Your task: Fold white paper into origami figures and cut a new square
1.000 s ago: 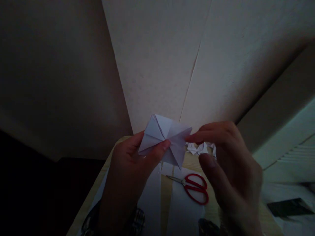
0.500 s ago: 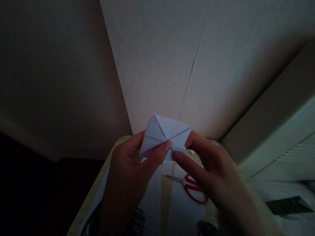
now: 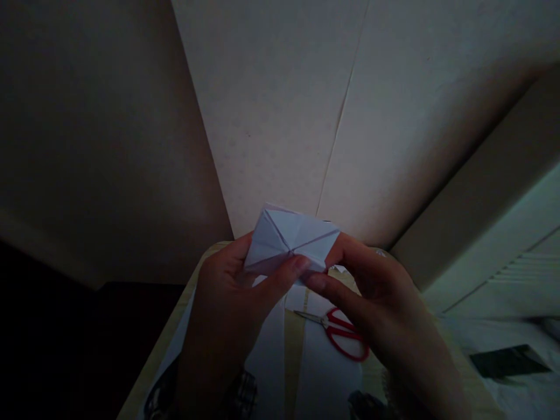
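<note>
A folded white paper piece (image 3: 291,236) with crossing creases is held up in front of me, above a small table. My left hand (image 3: 231,303) pinches its left and lower side, thumb on the front near the centre crease. My right hand (image 3: 376,303) pinches its right lower corner between thumb and forefinger. Both hands are closed on the paper. The paper's lower edge is hidden behind my thumbs.
Red-handled scissors (image 3: 341,332) lie on white sheets (image 3: 324,373) on the light wooden table (image 3: 295,344), partly under my right hand. A pale wall (image 3: 306,116) rises right behind the table. A dark flat object (image 3: 507,361) lies at the far right.
My right hand came in from the right and took hold of the paper's right corner. The paper has been pressed flatter and tilted slightly; small folded papers behind are now hidden.
</note>
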A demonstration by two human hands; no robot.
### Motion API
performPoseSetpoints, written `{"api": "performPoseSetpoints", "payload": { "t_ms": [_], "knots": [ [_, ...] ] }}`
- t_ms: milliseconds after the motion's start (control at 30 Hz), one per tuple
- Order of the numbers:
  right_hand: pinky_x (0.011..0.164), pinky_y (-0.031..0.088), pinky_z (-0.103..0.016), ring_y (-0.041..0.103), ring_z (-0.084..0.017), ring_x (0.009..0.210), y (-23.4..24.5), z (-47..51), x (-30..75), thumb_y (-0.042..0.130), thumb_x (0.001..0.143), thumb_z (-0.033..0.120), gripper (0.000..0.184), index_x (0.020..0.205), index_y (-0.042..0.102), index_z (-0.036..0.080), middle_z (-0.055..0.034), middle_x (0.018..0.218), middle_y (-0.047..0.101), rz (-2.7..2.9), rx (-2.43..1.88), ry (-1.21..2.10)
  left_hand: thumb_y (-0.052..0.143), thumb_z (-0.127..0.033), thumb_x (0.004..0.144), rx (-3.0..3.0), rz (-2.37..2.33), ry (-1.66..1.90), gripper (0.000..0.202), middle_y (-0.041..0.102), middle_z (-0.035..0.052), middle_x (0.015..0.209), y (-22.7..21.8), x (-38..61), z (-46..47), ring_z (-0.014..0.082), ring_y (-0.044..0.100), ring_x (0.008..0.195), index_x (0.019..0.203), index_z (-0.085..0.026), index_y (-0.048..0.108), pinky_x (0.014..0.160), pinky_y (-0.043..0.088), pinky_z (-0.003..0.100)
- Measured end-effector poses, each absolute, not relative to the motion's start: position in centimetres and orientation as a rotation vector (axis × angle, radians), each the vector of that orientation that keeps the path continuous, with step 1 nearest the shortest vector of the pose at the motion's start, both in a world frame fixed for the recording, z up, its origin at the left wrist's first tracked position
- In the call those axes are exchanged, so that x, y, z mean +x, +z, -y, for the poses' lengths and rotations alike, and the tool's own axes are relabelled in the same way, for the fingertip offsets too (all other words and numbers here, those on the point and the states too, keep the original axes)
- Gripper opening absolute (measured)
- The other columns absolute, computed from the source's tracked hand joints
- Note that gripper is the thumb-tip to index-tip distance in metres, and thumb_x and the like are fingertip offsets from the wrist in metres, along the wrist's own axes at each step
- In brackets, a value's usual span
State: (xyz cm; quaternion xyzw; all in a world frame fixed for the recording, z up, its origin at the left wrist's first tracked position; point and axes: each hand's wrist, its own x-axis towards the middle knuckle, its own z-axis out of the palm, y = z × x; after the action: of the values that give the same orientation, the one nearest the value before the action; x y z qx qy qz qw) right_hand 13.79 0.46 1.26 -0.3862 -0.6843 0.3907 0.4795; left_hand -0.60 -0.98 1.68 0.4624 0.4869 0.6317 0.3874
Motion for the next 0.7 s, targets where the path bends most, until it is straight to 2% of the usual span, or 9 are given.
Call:
{"api": "performPoseSetpoints", "payload": {
  "t_ms": [133,233,400,700],
  "knots": [
    [0.065,0.047,-0.025,0.062,-0.015,0.075,1.44,-0.42,14.52,0.058,0.088,0.029,0.019,0.071,0.063,0.022,0.0014,0.072,0.064,1.707,-0.882,0.899,0.082,-0.028,0.062,1.166,-1.263,1.624,0.010,0.072,-0.0059,0.060,1.44,-0.56,0.83,0.0150,0.067,0.058,0.064,-0.027,0.072,0.050,0.048,0.021],
    [0.062,0.046,-0.024,0.061,-0.014,0.073,1.52,-0.42,14.59,0.060,0.087,0.029,0.018,0.071,0.063,0.022,0.0011,0.074,0.064,1.690,-0.900,0.930,0.081,-0.027,0.063,1.159,-1.288,1.620,0.010,0.071,-0.0058,0.060,1.58,-0.51,0.97,0.0149,0.067,0.058,0.064,-0.026,0.071,0.050,0.048,0.021],
    [0.061,0.044,-0.024,0.060,-0.014,0.072,1.42,-0.47,14.34,0.066,0.083,0.027,0.016,0.068,0.062,0.021,0.0010,0.073,0.062,1.674,-0.895,1.002,0.077,-0.024,0.065,1.167,-1.371,1.568,0.010,0.070,-0.0067,0.058,2.01,-0.41,1.16,0.0135,0.066,0.057,0.062,-0.024,0.068,0.051,0.049,0.019],
    [0.066,0.043,-0.024,0.058,-0.011,0.071,1.30,-0.38,14.48,0.069,0.082,0.022,0.016,0.069,0.060,0.021,0.0041,0.072,0.062,1.696,-0.885,0.858,0.078,-0.027,0.066,1.161,-1.335,1.591,0.010,0.072,-0.0058,0.060,1.83,-0.30,1.34,0.0151,0.069,0.060,0.063,-0.025,0.069,0.052,0.051,0.020]
  ]
}}
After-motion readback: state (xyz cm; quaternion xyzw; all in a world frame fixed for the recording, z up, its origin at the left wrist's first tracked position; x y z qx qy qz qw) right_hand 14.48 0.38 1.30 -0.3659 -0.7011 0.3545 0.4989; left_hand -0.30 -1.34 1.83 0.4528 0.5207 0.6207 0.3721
